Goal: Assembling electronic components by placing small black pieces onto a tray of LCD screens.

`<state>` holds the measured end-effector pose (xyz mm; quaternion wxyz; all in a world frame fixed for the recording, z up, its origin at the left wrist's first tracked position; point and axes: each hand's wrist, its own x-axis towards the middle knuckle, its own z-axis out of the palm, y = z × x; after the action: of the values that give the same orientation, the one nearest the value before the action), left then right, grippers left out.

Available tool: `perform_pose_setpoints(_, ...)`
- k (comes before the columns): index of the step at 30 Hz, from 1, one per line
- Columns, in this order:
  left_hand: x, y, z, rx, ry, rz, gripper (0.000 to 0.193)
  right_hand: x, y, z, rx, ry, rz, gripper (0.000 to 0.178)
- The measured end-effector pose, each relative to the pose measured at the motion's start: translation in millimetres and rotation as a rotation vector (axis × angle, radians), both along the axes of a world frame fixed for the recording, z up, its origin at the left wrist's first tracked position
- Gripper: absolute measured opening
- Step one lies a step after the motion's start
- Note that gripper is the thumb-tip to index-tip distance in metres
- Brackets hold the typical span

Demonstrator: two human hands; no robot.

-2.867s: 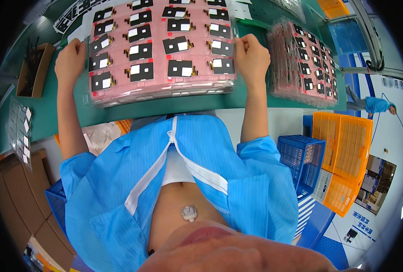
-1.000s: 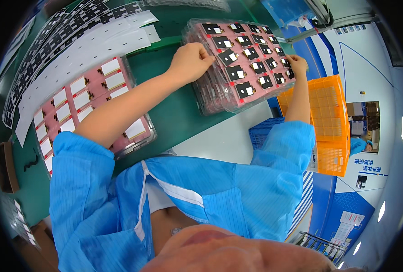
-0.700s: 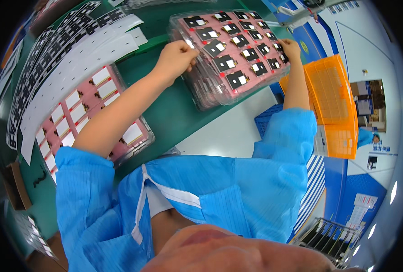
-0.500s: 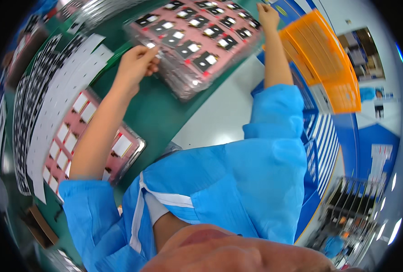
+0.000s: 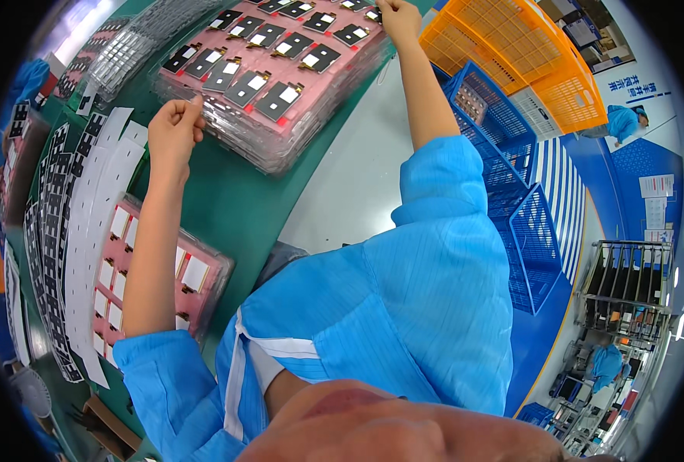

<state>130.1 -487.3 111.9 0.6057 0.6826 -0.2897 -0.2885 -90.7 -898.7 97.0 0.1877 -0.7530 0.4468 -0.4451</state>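
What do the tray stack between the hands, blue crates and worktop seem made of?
Tray stack: probably thin, glossy clear plastic; the layered sides glint.
Blue crates: likely moulded plastic, fairly matte, judging by even colour and latticed walls.
Worktop: perhaps rubber or vinyl; it looks smooth and evenly green.

White wall: a row of blue written characters stood above the upper edge of the blue panel, distinct enough to be told as writing.
Blue panel: white paper sheets hung one below another toward its right edge, their faint lines of print too small to read.
Orange crate: by its lower edge was a white sheet with small dark marks, illegible.
Green table: near its left edge, strips bore blocky black shapes on white; whether lettering or pattern could not be told.
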Motion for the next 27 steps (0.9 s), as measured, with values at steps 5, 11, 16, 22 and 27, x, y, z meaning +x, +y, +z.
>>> perform_pose_setpoints(5, 15, 0, -7, 0.002, -0.034, -0.021, 0.029, 2, 9, -8, -0.137, 0.083, -0.112, 0.039)
perform_pose_setpoints(11, 1, -6, -2, -0.026, 0.029, -0.013, 0.029, -7, -11, -3, -0.213, 0.094, -0.139, 0.033)
perform_pose_setpoints(16, 5, 26, -1, 0.004, 0.035, 0.02, 0.028, -17, 39, -22, -0.255, 0.034, -0.067, 0.044)
perform_pose_setpoints(22, -5, 40, 14, -0.003, 0.021, -0.061, 0.025, -29, 68, -13, -0.404, 0.157, -0.087, 0.049)
perform_pose_setpoints(27, -9, 76, 24, -0.007, -0.017, -0.057, 0.022, -7, 108, -15, -0.348, 0.028, -0.108, 0.059)
